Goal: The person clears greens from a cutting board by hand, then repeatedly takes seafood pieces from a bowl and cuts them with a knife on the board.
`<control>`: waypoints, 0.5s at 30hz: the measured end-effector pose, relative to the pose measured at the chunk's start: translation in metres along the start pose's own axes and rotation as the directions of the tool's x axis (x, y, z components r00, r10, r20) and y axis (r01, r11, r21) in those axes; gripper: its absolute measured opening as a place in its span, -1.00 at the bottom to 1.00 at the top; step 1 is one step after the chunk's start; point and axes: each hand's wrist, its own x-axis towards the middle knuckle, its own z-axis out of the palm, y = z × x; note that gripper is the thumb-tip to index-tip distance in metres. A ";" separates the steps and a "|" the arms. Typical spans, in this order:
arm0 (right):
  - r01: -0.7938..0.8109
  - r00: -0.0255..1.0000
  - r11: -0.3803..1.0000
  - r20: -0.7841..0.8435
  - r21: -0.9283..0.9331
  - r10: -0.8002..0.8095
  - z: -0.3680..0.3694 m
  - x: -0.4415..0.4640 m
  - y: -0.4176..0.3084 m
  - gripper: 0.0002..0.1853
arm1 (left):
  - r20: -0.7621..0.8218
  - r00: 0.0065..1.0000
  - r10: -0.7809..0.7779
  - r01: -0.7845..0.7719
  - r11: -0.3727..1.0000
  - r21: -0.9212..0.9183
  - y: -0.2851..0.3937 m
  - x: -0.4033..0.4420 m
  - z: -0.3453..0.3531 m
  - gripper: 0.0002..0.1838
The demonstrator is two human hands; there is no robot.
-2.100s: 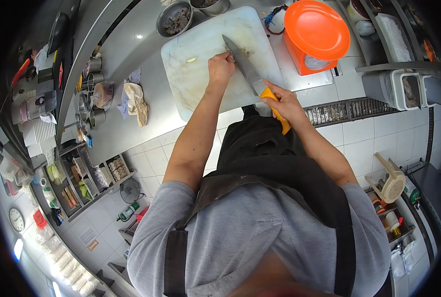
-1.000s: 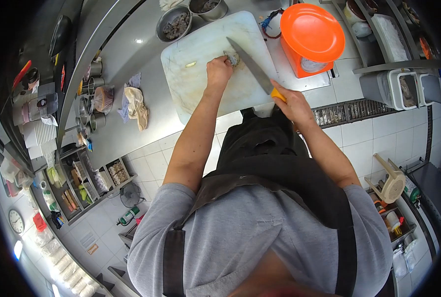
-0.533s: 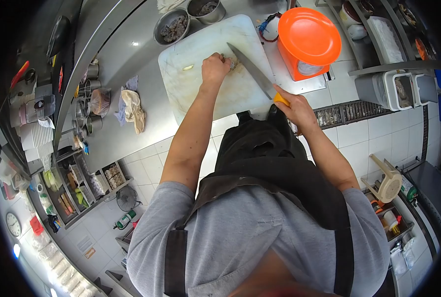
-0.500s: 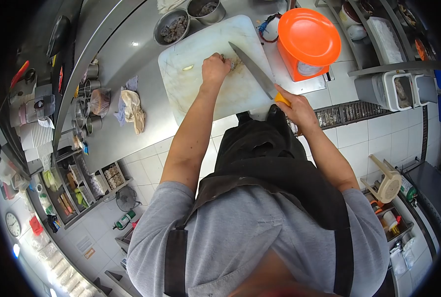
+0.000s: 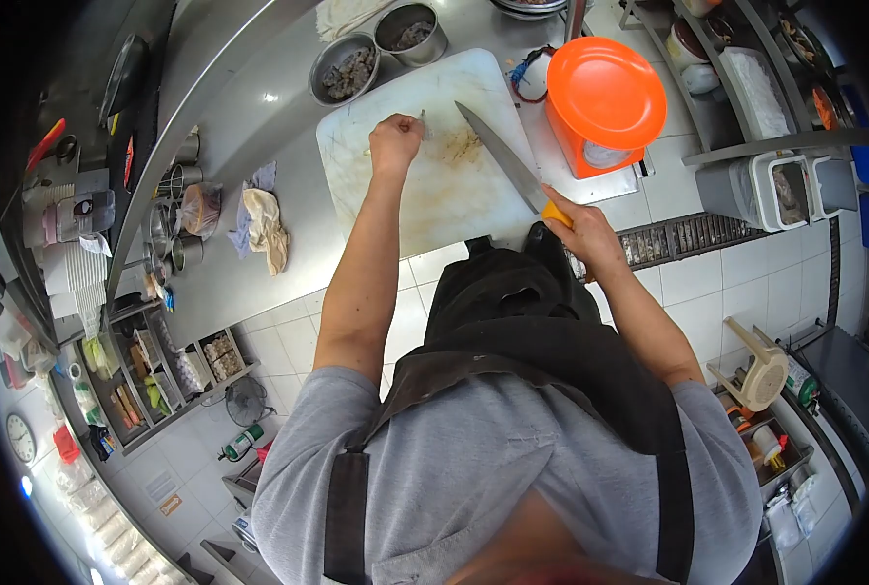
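My right hand (image 5: 587,230) grips the yellow handle (image 5: 556,214) of a large kitchen knife (image 5: 501,156). Its long blade slants over the right part of the white cutting board (image 5: 424,205), tip pointing away from me. Above the board's left half, my left hand (image 5: 395,143) is closed, with a small greyish, shrimp-like piece (image 5: 423,115) showing at its fingertips. Brownish scraps (image 5: 463,146) lie between the hand and the blade. Past the far edge of the board stand a metal bowl (image 5: 345,70) and a metal pot (image 5: 411,35), both holding greyish pieces that look like raw shrimp.
An orange lidded bucket (image 5: 607,97) stands right of the board. Crumpled cloths (image 5: 262,224) lie on the steel counter (image 5: 298,166) to the left, near metal pots and a bagged item (image 5: 198,207). Grey bins (image 5: 785,185) stand at the far right.
My left hand has moved left, away from the knife blade, uncovering the scraps on the board. The knife stays in my right hand at nearly the same angle. The view has shifted slightly.
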 end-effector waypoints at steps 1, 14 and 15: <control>0.008 1.000 1.000 -0.003 -0.004 -0.008 0.001 0.000 0.002 -0.40 | 0.048 0.997 -0.063 0.068 0.991 -0.115 0.001 0.005 -0.004 -0.77; 0.031 0.999 0.999 -0.029 -0.031 -0.032 0.008 -0.002 0.001 -0.39 | -0.196 0.980 0.047 -0.105 0.948 -0.299 0.033 0.123 -0.070 -0.61; 0.015 1.000 0.999 -0.023 -0.031 -0.016 0.008 -0.001 0.000 -0.39 | -0.202 0.978 0.045 -0.106 0.948 -0.301 0.022 0.133 -0.076 -0.61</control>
